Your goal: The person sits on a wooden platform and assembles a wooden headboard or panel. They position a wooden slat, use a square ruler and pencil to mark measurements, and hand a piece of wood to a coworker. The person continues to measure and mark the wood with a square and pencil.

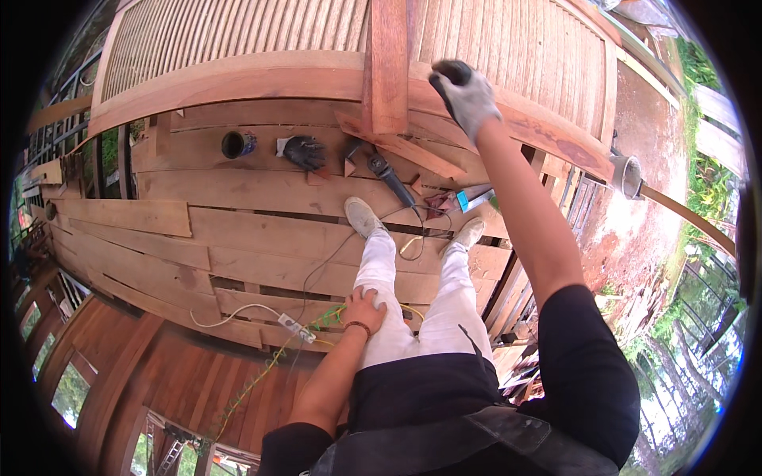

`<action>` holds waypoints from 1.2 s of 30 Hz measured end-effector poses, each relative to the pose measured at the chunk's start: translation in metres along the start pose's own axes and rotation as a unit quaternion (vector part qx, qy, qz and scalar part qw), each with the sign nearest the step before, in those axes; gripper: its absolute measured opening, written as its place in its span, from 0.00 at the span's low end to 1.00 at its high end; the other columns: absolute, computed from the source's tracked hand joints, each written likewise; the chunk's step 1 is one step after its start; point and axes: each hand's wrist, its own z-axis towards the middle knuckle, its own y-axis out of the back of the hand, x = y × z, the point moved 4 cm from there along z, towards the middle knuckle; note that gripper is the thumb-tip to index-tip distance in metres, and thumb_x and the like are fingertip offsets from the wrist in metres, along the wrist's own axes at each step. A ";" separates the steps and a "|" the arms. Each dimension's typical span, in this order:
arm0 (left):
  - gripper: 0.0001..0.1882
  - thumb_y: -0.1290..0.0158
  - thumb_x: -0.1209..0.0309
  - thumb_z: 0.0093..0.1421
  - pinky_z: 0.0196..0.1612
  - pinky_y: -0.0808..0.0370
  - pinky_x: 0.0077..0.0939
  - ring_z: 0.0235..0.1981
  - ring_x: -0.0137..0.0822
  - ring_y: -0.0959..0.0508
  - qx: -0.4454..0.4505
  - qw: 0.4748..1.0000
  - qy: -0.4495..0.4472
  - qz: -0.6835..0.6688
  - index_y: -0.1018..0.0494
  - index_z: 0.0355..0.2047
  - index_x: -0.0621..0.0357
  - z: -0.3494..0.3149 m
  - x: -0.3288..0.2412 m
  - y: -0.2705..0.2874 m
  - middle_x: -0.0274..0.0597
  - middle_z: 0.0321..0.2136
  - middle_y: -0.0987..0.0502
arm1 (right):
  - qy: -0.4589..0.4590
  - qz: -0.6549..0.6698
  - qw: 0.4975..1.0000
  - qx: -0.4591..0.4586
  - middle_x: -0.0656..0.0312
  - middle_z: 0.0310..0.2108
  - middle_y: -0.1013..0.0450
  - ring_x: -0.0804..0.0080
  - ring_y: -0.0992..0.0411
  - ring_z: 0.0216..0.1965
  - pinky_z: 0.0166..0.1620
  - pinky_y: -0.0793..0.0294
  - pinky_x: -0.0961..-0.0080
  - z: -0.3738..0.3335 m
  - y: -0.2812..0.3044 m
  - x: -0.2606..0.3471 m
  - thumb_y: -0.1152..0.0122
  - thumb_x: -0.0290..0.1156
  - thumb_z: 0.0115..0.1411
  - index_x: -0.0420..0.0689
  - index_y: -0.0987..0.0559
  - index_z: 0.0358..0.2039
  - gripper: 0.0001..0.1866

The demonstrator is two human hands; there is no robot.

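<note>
My right hand [470, 97] wears a grey glove with black-coated fingers. It is raised at the near rail of a slatted wooden panel [238, 83], its fingers curled closed. Whatever those fingers may hold is blurred and hidden. Bare, with a band at the wrist, my left hand [365, 312] lies on my left thigh with its fingers spread, holding nothing. An upright-looking wooden piece [389, 75] crosses the rail to the left of my right hand.
On the plank floor [262, 186] are a dark can [235, 144], a black-and-grey glove [302, 151], an angle grinder [387, 178] and a loose board [409, 151]. Cords run past my feet to a white power strip [295, 327]. Gaps show between some planks.
</note>
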 end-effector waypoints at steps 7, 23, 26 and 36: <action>0.23 0.48 0.54 0.57 0.60 0.35 0.45 0.57 0.54 0.35 -0.008 0.999 -0.017 0.030 0.28 0.50 0.48 0.015 -0.028 -0.007 0.48 0.56 0.34 | 0.242 0.356 0.898 -0.088 0.59 0.35 0.26 0.72 0.28 0.33 0.36 0.29 0.80 -0.228 0.201 0.081 0.48 0.27 0.63 0.36 0.24 0.43 0.11; 0.27 0.50 0.56 0.59 0.58 0.31 0.44 0.59 0.53 0.34 0.047 0.952 0.015 0.302 0.31 0.54 0.58 0.041 -0.159 -0.070 0.52 0.55 0.32 | 0.545 0.316 0.751 -0.197 0.63 0.27 0.29 0.75 0.31 0.27 0.31 0.31 0.78 -0.429 0.464 -0.088 0.44 0.31 0.61 0.40 0.26 0.41 0.11; 0.25 0.50 0.56 0.59 0.57 0.31 0.44 0.58 0.51 0.32 0.063 0.956 0.024 0.287 0.29 0.52 0.58 0.057 -0.200 -0.082 0.52 0.55 0.32 | 0.476 0.350 0.760 -0.271 0.63 0.26 0.30 0.75 0.32 0.25 0.30 0.31 0.78 -0.444 0.477 -0.162 0.43 0.32 0.60 0.41 0.26 0.41 0.11; 0.18 0.48 0.62 0.57 0.55 0.29 0.40 0.53 0.49 0.27 0.026 0.921 -0.171 0.348 0.27 0.44 0.60 0.284 -0.336 -0.184 0.53 0.47 0.25 | -0.258 0.682 0.654 -0.200 0.54 0.32 0.24 0.76 0.28 0.25 0.29 0.27 0.80 -0.412 0.084 -0.411 0.46 0.27 0.65 0.40 0.38 0.64 0.27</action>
